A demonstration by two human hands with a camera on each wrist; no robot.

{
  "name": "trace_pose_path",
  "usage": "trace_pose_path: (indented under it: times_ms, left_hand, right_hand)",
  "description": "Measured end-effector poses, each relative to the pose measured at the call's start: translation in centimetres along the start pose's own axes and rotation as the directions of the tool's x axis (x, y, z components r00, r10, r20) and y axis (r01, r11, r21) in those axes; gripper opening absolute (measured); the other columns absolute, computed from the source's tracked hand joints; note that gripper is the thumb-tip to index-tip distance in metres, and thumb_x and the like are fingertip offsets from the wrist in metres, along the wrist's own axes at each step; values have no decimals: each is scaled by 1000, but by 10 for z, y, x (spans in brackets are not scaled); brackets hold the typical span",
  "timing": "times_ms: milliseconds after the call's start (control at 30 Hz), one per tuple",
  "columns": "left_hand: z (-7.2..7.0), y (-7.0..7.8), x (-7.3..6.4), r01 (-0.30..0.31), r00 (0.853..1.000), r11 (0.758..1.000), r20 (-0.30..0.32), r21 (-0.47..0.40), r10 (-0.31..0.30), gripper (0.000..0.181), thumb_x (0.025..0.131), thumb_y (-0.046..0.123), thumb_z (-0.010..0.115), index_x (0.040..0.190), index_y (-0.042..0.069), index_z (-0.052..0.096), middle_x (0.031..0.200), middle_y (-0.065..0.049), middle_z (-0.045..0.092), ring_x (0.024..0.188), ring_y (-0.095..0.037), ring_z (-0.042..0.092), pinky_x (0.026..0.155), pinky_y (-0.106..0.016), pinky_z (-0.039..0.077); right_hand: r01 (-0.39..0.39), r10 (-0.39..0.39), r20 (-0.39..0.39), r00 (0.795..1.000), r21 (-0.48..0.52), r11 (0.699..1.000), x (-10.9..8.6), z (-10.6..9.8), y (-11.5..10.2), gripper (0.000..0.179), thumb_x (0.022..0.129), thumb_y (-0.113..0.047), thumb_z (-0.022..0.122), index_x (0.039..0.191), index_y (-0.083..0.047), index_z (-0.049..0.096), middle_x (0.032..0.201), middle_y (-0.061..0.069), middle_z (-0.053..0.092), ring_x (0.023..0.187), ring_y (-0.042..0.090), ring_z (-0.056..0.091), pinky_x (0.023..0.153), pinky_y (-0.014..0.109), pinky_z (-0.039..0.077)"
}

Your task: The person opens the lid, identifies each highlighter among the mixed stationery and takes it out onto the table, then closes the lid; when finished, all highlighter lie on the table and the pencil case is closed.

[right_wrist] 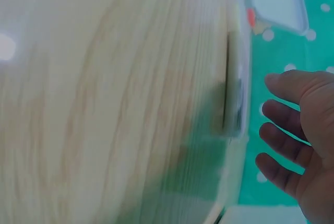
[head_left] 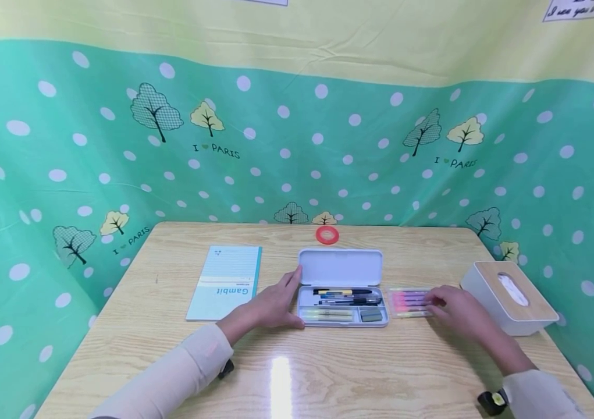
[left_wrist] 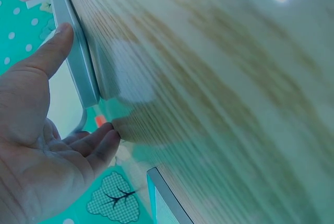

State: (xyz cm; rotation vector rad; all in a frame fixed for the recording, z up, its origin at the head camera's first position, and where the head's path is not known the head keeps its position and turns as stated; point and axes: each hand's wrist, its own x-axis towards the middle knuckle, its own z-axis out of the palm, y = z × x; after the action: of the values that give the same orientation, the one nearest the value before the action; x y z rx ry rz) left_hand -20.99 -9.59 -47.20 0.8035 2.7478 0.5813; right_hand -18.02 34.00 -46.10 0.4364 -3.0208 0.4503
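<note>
The clear pack of coloured pens (head_left: 405, 303) lies flat on the worktop (head_left: 354, 372), just beside the right end of the open pencil case (head_left: 341, 267). The right hand (head_left: 459, 313) is over the pack's far end, its fingers (right_wrist: 286, 144) loosely spread and apart, pinching nothing. A slack hold there could let the slick-looking sleeve slip, or spill pens if its end is unsealed (the pictures do not show whether it is).

The left hand (head_left: 274, 302) is at the case's left end, thumb and fingers spread; a hard push could slide the case into the pack or tip the raised lid. The pens (head_left: 349, 300) and grey block (head_left: 371, 315) inside take up room, so anything laid over them might stop the lid closing.

The tissue box (head_left: 490, 281) crowds the right hand from beyond. The notebook (head_left: 226, 282) lies near the left wrist; the red ring (head_left: 319, 235) sits behind the lid.
</note>
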Motion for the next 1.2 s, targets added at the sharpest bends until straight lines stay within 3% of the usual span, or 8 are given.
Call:
trace_pose_path:
  times_ms: [500, 700, 1200]
  left_hand:
    - [0, 1, -1, 3, 1000, 1000, 3, 6, -3, 131, 79, 57, 82, 164, 10, -6, 168, -16, 22, 147, -32, 42, 121, -40, 40]
    - [0, 0, 0, 6, 1000, 1000, 5, 10, -6, 132, 79, 58, 82, 164, 10, -6, 169, -16, 22, 147, -32, 43, 121, -40, 40]
    - [-1, 1, 0, 11, 1000, 1000, 8, 0, -11, 131, 79, 58, 82, 164, 10, -7, 169, -15, 21, 147, -32, 42, 121, -40, 40]
  right_hand:
    - [72, -76, 67, 995, 61, 996, 21, 3, -54, 15, 92, -16, 73, 107, -14, 77, 95, -2, 75, 88, 14, 67, 81, 40, 62]
    - [124, -130, 60, 990, 82, 989, 30, 10, -76, 14, 93, -16, 72, 106, -15, 78, 96, -4, 75, 89, 11, 66, 79, 36, 61]
    - [260, -263, 145, 954, 44, 965, 39, 31, -115, 12, 97, -24, 70, 106, -24, 78, 103, -11, 74, 99, 10, 67, 86, 36, 59]
